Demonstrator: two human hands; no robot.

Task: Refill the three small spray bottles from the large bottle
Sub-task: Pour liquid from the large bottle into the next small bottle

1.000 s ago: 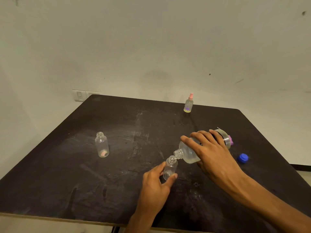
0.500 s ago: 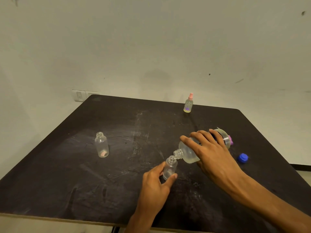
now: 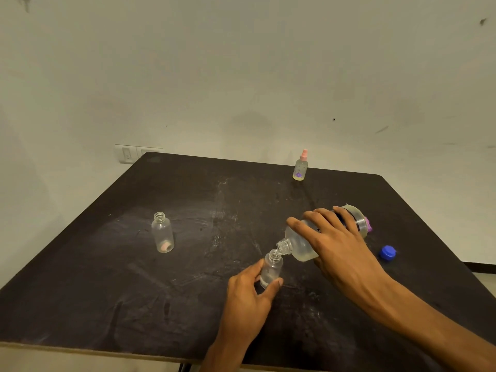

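Right hand (image 3: 338, 242): large bottle (image 3: 303, 244) is gripped, long axis near horizontal, mouth tipped down-left onto the neck of the small bottle (image 3: 271, 269). Left hand (image 3: 249, 294): small bottle is pinched upright on the counter (image 3: 107, 291), some clear liquid inside. Uncapped bottle (image 3: 162, 233): well left, pink item at bottom. Capped spray bottle (image 3: 300, 167): far edge. Blue cap (image 3: 387, 253): just right.

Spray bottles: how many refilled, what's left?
Looks done: the capped spray bottle at the far edge. In hand: right hand tips the large bottle into the small bottle that the left hand pinches. Left: the open bottle on the left looks unfilled; both need spray tops, and the blue cap goes back on.
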